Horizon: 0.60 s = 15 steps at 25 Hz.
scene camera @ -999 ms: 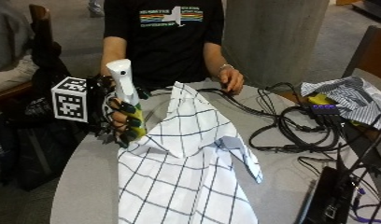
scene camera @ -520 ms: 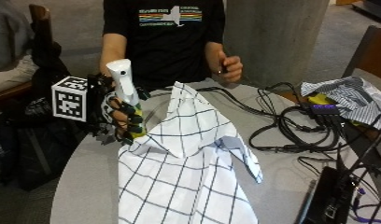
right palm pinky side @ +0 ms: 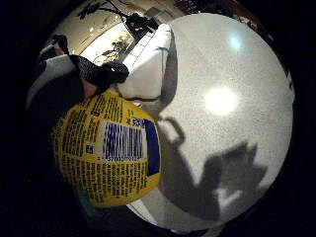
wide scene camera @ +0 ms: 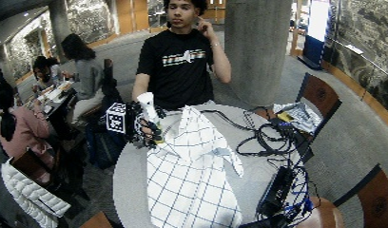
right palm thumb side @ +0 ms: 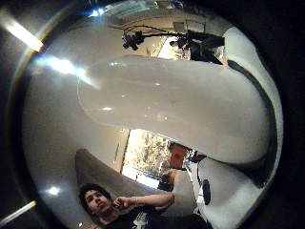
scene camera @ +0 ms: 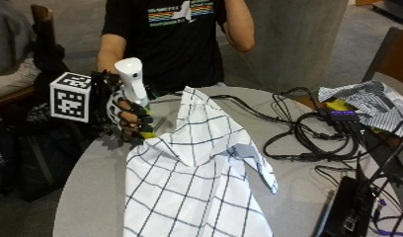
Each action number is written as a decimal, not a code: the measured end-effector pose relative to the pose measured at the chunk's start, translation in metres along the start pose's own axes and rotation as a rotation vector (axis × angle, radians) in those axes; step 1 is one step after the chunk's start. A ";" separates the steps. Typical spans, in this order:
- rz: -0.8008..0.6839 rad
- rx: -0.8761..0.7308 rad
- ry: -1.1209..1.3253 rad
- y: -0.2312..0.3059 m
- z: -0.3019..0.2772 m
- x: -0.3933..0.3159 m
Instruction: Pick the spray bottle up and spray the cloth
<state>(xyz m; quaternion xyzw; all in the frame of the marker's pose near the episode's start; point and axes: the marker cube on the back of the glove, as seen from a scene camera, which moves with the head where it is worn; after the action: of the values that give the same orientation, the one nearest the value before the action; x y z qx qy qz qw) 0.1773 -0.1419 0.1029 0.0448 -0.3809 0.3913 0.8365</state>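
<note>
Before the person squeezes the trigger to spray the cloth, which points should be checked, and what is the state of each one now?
1. Spray bottle held in the gloved right hand: ok, fingers are curled round it.
2. Bottle upright and lifted off the table: ok.
3. Checked cloth close beside the bottle: ok.
4. Nozzle aimed at the cloth: cannot tell.
5. Finger on the trigger: cannot tell.
6. Bare hand away from the spray: ok, raised near the head.
</note>
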 end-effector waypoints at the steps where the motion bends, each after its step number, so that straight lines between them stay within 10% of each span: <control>1: 0.008 -0.016 0.020 -0.001 -0.001 -0.004; 15: 0.322 -0.372 0.124 -0.010 0.006 -0.039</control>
<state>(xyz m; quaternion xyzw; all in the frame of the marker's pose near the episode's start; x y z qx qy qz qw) 0.1651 -0.1750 0.0829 -0.1951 -0.3964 0.4446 0.7792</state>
